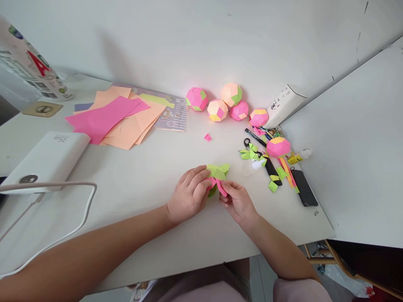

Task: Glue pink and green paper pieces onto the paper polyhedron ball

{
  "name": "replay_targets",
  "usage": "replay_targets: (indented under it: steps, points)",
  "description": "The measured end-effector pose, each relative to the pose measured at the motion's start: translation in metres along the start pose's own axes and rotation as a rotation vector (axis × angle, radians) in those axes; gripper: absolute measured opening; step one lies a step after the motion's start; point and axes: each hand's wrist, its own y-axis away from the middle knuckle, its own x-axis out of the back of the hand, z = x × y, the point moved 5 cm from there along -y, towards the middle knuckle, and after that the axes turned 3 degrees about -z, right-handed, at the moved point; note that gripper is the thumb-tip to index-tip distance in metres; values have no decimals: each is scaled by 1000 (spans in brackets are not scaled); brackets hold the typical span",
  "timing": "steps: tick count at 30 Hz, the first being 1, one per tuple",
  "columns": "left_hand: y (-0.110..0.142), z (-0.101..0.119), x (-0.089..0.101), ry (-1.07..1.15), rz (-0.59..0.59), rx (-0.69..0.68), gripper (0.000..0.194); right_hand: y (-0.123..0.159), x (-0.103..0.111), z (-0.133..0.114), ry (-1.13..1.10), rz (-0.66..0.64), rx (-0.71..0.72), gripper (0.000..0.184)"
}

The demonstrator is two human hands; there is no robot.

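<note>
- Held over the front half of the worktop, short of the near edge: a folded paper piece; cannot tell whether resting on the surface or just lifted.
- Around it, open room on the left as far as the white device and looped cable; more beyond, up to a small pink scrap.
- Light green at top and bottom, bright pink between; creased, with flaps jutting out, partly hidden by fingers.
- Curled over its left side, holding it: left grip. Pinched narrow on a pink flap, thumb uppermost: right grip.
- To the right, tighter room: green folded bits over black-handled scissors, then a yellow bottle and black phone near the right-hand edge.
- Farther back, close to the wall: five faceted paper balls in pink, peach, green and yellow, beside a white carton; nearer, one more pink-and-yellow ball.
- Back left: pink sheets across peach sheets, partly over a patterned notebook.
</note>
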Motion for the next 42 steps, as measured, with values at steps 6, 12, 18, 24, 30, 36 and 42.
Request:
replay_targets:
  steps: [6,12,18,24,30,36,42]
  points:
    - [0,0,1,45,-3,6,18,-2,3,2,23,24,46,28]
    - [-1,-1,2,53,-6,13,18,-2,3,3,32,41,33,28]
    - [1,3,9,-26,114,-33,26,-3,-5,7,-82,-111,-86,32]
    - [3,7,8,-102,101,-102,25,-2,-5,9,-80,-189,-156,37]
    - [1,9,8,-133,86,-135,24,1,-5,8,-87,-204,-160,36]
    - [0,10,10,-99,93,-175,22,0,-2,11,-109,-197,-175,35]
    - [5,8,8,-35,102,-175,23,0,-4,13,-128,-213,-182,34]
